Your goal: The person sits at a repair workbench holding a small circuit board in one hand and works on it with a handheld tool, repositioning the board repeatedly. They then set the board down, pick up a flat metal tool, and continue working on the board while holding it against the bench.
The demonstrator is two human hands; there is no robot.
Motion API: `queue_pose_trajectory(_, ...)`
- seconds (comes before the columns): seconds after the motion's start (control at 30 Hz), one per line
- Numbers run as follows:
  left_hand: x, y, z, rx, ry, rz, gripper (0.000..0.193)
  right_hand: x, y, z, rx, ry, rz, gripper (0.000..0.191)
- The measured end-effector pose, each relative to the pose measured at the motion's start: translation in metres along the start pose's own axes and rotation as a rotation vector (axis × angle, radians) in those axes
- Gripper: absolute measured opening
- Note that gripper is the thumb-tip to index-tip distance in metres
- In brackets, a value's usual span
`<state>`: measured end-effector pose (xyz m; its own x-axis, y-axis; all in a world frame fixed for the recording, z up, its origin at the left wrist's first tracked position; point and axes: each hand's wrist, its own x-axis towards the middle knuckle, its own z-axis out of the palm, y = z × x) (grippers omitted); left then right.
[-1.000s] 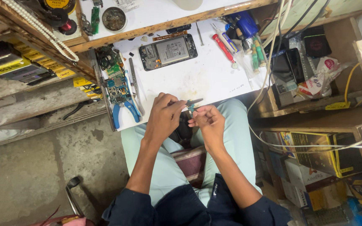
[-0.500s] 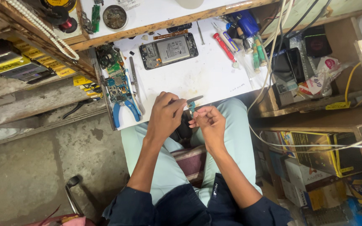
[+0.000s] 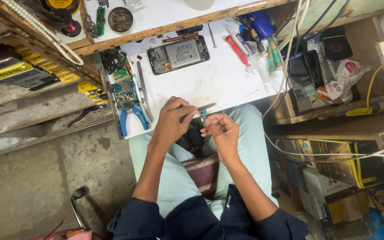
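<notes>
My left hand [image 3: 173, 123] grips tweezers [image 3: 202, 107] pointed at a small green component [image 3: 203, 116] pinched in my right hand [image 3: 221, 132]. An opened phone [image 3: 178, 54] lies on the white worktop [image 3: 218, 82]; blue-handled pliers [image 3: 133, 119] rest left.

Both forearms reach forward over the lap, left hand [image 3: 172, 122] and right hand [image 3: 221, 130] close together, fingers pinched.

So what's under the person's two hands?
Under the left hand and right hand lies a dark object on the light green lap. The hands cover most of it, so its kind is unclear.
</notes>
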<state>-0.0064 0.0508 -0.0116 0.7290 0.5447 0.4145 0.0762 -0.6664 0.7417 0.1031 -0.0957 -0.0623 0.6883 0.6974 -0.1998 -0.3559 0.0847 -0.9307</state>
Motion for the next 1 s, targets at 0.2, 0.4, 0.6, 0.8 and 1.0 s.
queue_pose_trajectory(0.2, 0.0003, 0.0027, -0.0002, -0.011, -0.007, -0.022, 0.012, -0.0005, 0.0014, -0.0016, 0.004, -0.014, -0.014, 0.005)
queue_pose_trajectory(0.4, -0.0001, 0.0033, -0.0014, -0.024, -0.014, -0.035, 0.012, -0.0019, -0.0003, -0.0012, -0.035, -0.01, 0.01, 0.006)
queue_pose_trajectory(0.6, 0.0012, 0.0016, -0.0011, -0.012, 0.001, -0.001, 0.011, -0.0027, -0.0007, 0.0002, -0.048, 0.022, -0.019, 0.006)
queue_pose_trajectory(0.8, 0.0014, 0.0021, -0.0008, -0.002, -0.003, -0.002, 0.01, -0.0025, 0.0002, 0.0013, -0.061, 0.035, -0.037, 0.006)
queue_pose_trajectory(1.0, 0.0021, 0.0024, 0.0008, 0.036, -0.012, 0.047, 0.013, -0.0027, -0.0004, 0.0007, -0.057, 0.027, -0.035, 0.007)
